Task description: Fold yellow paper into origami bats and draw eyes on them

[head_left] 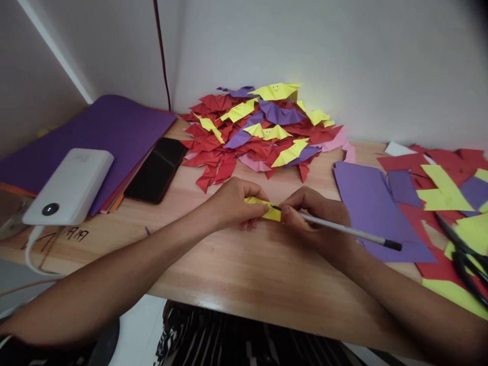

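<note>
A small folded yellow paper bat (272,213) is pinched in my left hand (242,203), low over the wooden table. My right hand (320,213) grips a pen (346,232) with a clear barrel and a black end cap. The pen's dark tip touches or nearly touches the yellow paper, where small dark marks show. My hands partly hide the paper's two ends. Just beyond them lies a heap of folded paper bats (263,132) in red, yellow, purple and pink, several with little drawn faces.
On the left are purple paper sheets (125,122), a white power bank (70,185) with a cable, and a black phone (156,170). To the right lie purple paper pieces (375,198), red and yellow scraps (444,190), and black-handled scissors (467,256). A wall stands behind.
</note>
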A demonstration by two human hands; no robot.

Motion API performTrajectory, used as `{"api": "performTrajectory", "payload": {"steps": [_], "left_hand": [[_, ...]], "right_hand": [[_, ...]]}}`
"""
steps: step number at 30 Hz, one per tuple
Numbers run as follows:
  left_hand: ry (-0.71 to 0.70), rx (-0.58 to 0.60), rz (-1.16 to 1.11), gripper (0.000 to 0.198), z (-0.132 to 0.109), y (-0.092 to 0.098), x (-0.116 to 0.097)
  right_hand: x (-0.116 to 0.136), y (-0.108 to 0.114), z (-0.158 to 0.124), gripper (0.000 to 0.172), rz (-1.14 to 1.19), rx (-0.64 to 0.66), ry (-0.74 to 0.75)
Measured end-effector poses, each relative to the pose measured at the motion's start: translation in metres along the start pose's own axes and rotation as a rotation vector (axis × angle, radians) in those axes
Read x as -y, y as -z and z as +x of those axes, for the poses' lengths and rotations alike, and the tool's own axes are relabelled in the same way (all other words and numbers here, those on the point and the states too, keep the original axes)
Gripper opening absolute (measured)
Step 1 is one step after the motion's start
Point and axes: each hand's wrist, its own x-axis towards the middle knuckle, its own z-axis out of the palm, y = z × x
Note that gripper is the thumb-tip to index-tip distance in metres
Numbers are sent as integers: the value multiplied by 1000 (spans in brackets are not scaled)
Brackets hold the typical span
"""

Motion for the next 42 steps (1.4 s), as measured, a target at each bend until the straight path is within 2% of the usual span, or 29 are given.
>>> {"api": "performTrajectory", "payload": {"steps": [42], "left_hand": [[4, 7, 0, 7, -2, 0, -3]], "right_hand": [[-1, 0, 0, 9, -9, -6, 0]]}}
